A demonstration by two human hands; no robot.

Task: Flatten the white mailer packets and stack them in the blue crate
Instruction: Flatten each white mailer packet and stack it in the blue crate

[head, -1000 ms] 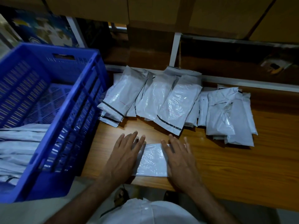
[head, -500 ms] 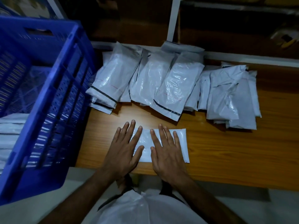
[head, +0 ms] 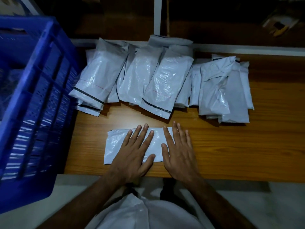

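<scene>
A white mailer packet [head: 116, 142] lies flat near the front edge of the wooden table [head: 247, 151]. My left hand [head: 133, 156] presses palm-down on its middle with fingers spread. My right hand [head: 179, 151] lies flat over its right end, partly on the table. Several more white packets [head: 148, 80] lie in overlapping rows farther back, and another pile [head: 221, 90] sits to the right. The blue crate [head: 33, 103] stands at the left; its inside is blurred and mostly out of view.
A white frame rail [head: 247, 50] runs along the table's back edge, with a white upright post [head: 157, 15] and dark shelving behind. My white shirt [head: 145, 214] fills the bottom centre. Bare wood lies to the right of my hands.
Both hands slid rightward across the packet, uncovering its left part and covering its right end. The camera tilted further down, so the crate's contents dropped out of view.
</scene>
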